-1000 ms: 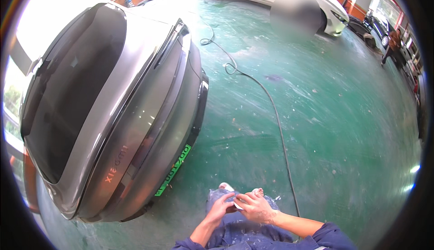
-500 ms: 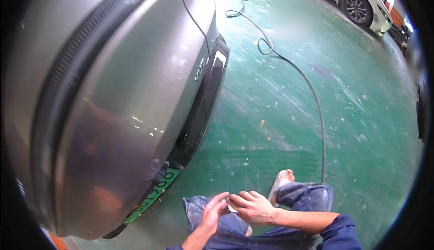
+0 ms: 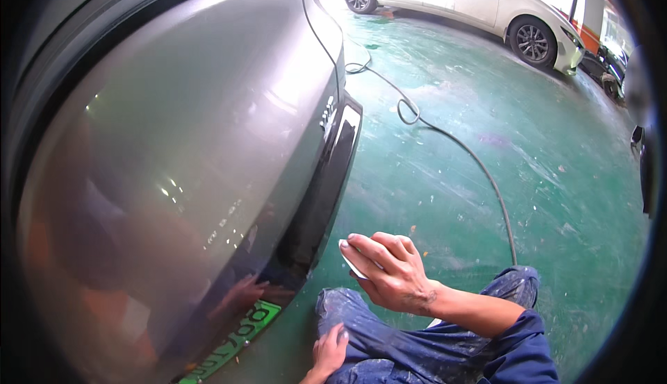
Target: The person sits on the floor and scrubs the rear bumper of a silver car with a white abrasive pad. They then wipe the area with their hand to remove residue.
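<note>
My right hand (image 3: 390, 271) is closed around a small flat white pad (image 3: 349, 262) and holds it out just short of the grey car's rear (image 3: 208, 148), beside the dark bumper strip (image 3: 326, 189). My left hand (image 3: 328, 351) rests on my knee, on paint-flecked blue trousers (image 3: 417, 342), fingers bent over the cloth with nothing in them. The car's glossy boot lid fills the left half of the view and mirrors my arm faintly.
A green number plate (image 3: 233, 342) sits low on the grey car. A thin black hose (image 3: 458, 155) snakes over the green floor (image 3: 486, 106) to my right leg. A white car (image 3: 472, 2) is parked at the back; a dark object (image 3: 643, 169) is at the right rim.
I have come much closer to the grey car's rear. My hands, together over my lap before, have parted: the right has lifted toward the bumper with the white pad, the left dropped to my knee.
</note>
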